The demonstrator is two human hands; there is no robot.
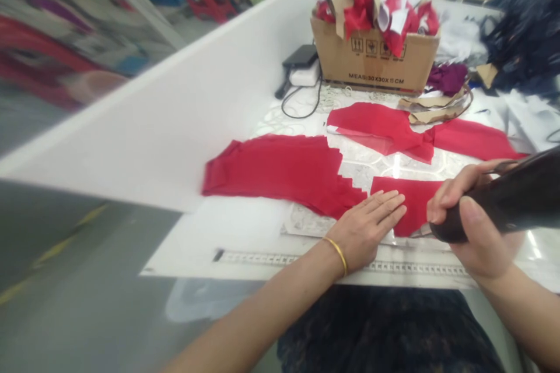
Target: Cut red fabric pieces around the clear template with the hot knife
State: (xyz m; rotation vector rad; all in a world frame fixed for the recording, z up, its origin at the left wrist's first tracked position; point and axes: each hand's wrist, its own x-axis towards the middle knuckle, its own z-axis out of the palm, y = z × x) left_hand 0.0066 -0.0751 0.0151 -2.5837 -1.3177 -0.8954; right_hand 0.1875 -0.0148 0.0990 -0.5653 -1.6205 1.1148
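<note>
My left hand [367,224] lies flat with its fingers stretched out, pressing on the left edge of a small red fabric piece [405,210]. A gold bangle [338,255] circles that wrist. In my right hand [479,233] is a thick black handheld tool [525,192] with a rounded end; its exact kind is not clear. A thin pale tip [422,232] shows below the tool, at the lower right of the small piece. Left of my hands lies a fanned stack of red fabric pieces [280,172]. More red fabric [371,122] spreads behind, apart from my hands.
A cardboard box [376,61] full of red and white scraps stands at the back. Beside it is a black and white device [304,67] with a cord. A ruler strip [262,258] runs along the front edge, and a white partition [175,111] borders the left.
</note>
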